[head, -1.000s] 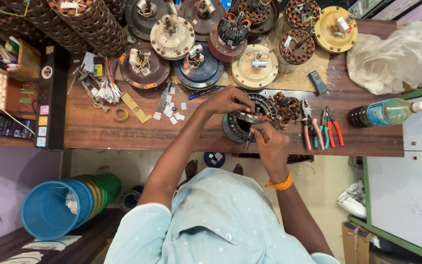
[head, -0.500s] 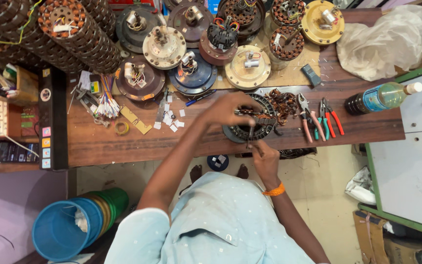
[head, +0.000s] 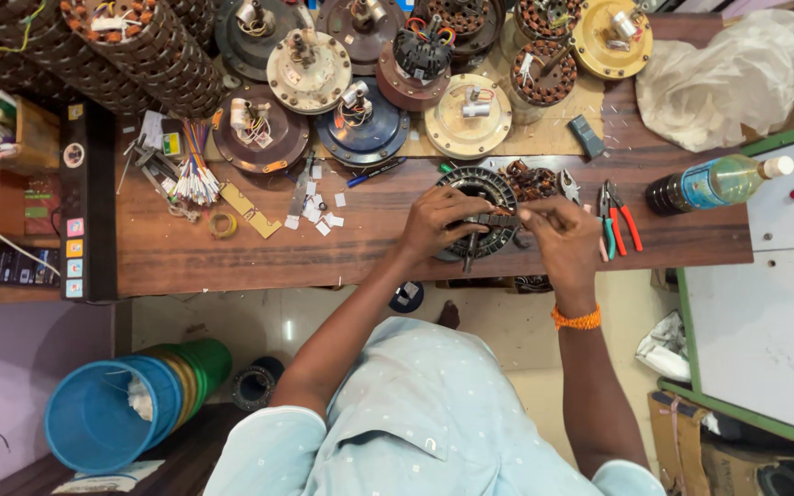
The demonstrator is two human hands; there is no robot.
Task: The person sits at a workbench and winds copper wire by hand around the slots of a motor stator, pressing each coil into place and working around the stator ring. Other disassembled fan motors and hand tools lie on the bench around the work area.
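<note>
A round dark stator ring (head: 482, 186) with copper windings lies near the front edge of the wooden bench (head: 232, 248). My left hand (head: 436, 221) curls over its left side and grips it. My right hand (head: 560, 235), with an orange band at the wrist, is closed at the ring's right side and pinches a narrow dark tool (head: 498, 220) that lies across the ring between both hands. The fingertips hide where the tool meets the windings.
Several fan motors and wound stators (head: 360, 119) crowd the back of the bench. Red and green pliers (head: 619, 220), a plastic bottle (head: 714, 184) and a crumpled plastic bag (head: 737, 69) lie to the right. A bundle of wires (head: 197, 174) and paper slips lie to the left. Stacked bins (head: 107, 418) stand on the floor.
My right hand has risen from below the bench edge to the stator's right side and now meets my left hand over it. The left hand stays on the ring.
</note>
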